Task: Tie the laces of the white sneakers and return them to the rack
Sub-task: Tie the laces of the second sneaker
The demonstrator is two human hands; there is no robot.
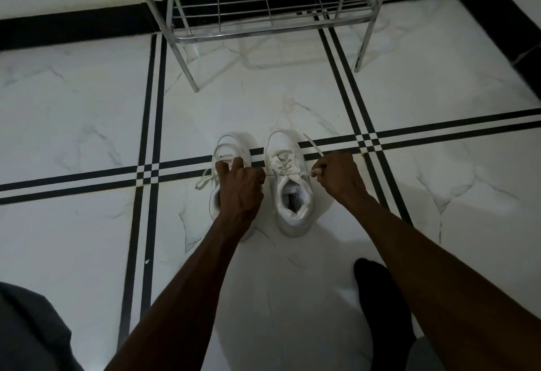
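White marble floor [87, 124] with black inlay stripes; steel shoe rack [263, 4] at the far wall, well apart from the pair. Two white sneakers side by side on the floor, toes toward the rack: right sneaker [289, 195], left sneaker [231, 148] partly under the forearm, its laces loose. Left hand [240, 186] and right hand [336, 177] each pinch one end of the right sneaker's lace [304, 174], drawn taut across it.

Left hand [238, 187] covers the heel and most of the opening of the left sneaker [231, 151]. The rack [263, 23] runs off the top edge, upper shelves unseen. The insole label inside the right sneaker [288, 192] is too small to read. Lace ends vanish inside the right hand [336, 177].
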